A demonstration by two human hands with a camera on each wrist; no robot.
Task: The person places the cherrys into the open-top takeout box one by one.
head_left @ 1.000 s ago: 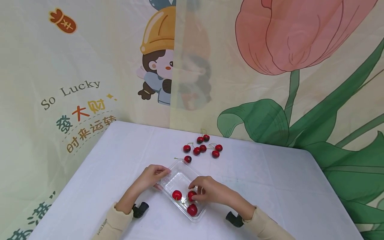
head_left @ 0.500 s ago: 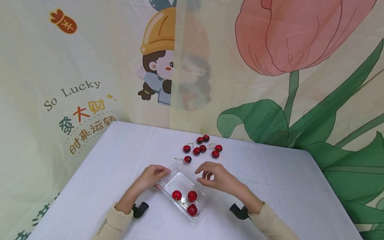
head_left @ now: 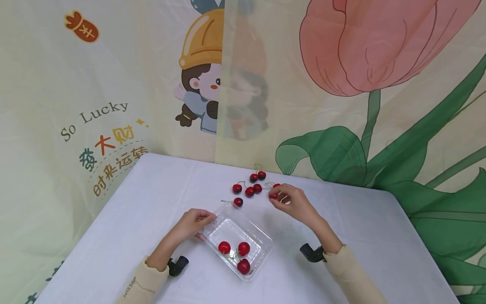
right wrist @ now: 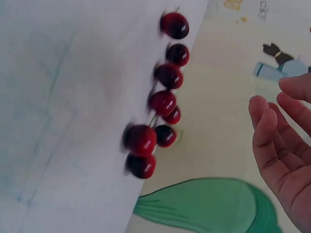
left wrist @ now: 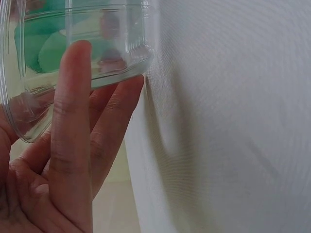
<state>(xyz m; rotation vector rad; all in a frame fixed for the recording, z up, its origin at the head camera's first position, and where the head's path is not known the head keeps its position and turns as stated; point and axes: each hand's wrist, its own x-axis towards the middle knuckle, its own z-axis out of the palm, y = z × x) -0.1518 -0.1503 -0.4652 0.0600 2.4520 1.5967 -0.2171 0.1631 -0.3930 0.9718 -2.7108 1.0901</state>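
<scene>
A clear plastic box (head_left: 265, 245) lies slanted on the table, with 3 red cherries (head_left: 244, 248) towards its near end. My left hand (head_left: 193, 223) grips the box's left rim; in the left wrist view its fingers (left wrist: 73, 111) reach around the clear wall (left wrist: 121, 46). Over the pair of cherries at the right of the loose group hovers my right hand (head_left: 295, 203), fingers loosely bent and partly hiding the nearer cherry (head_left: 272, 196). Seen from the right wrist, that hand (right wrist: 286, 150) holds nothing and stands apart from the cherries (right wrist: 142, 140).
Several more dark red cherries (head_left: 249, 191) with thin green stems lie behind the box, near the table's back edge. One cherry (head_left: 238, 202) sits close to the box's far corner. A white cloth covers the table (head_left: 353, 245), and a printed curtain (head_left: 159, 84) hangs behind it.
My right hand has left a cherry in the box, risen out, and moved away and rightward to the loose cherries. The left hand has stayed on the rim.
</scene>
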